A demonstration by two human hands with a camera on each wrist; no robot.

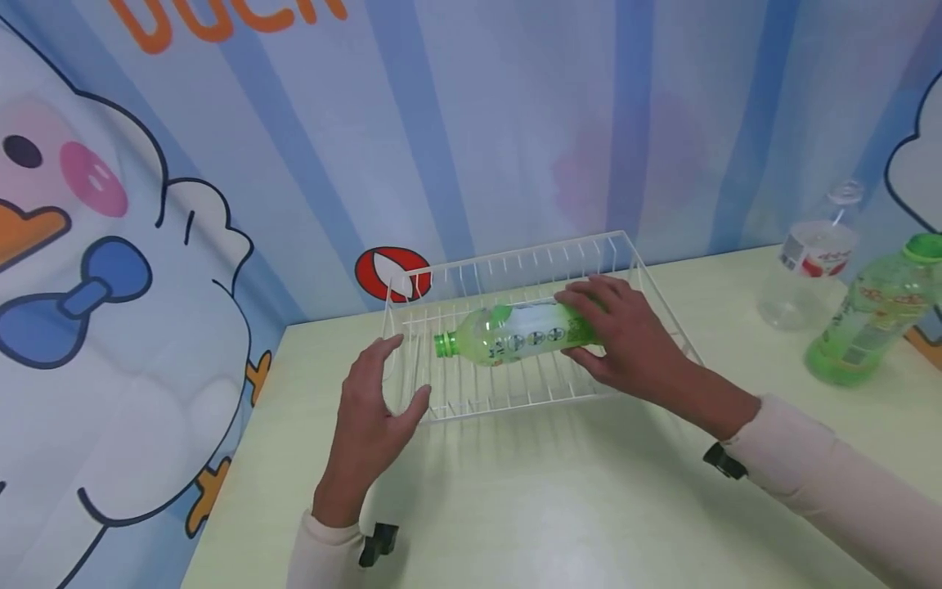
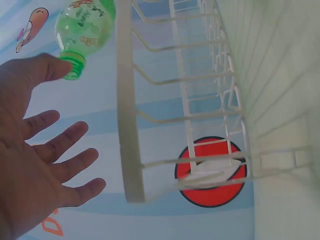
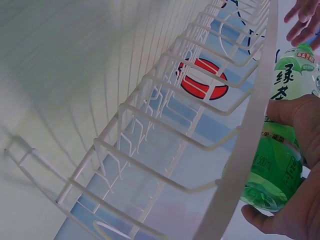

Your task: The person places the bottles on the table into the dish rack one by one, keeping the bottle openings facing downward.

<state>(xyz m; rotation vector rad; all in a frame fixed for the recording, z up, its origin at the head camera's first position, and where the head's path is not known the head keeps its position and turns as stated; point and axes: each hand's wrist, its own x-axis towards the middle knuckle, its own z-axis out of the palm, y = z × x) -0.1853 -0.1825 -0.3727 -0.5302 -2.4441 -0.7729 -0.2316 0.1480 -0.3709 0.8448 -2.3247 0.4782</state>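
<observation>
A green tea bottle [image 1: 540,331] lies on its side over the white wire rack [image 1: 508,402], its green neck end pointing left. My right hand [image 1: 625,339] grips it round the base end; in the right wrist view, thumb and fingers wrap the bottle's green lower part [image 3: 272,172]. Just left of the neck, my left hand [image 1: 375,417] is held with thumb and fingers spread and nothing between them. The left wrist view shows that hand [image 2: 45,150] beside the rack's rim [image 2: 129,115], its thumb overlapping the bottle's neck [image 2: 74,62].
To the right on the pale table [image 1: 552,507] stand a clear bottle [image 1: 809,270] with a red-and-white label and a second green bottle [image 1: 876,311]. Behind the rack rises a blue striped wall [image 1: 508,131] with cartoon ducks. Each sleeve carries a small black clip [image 1: 724,462].
</observation>
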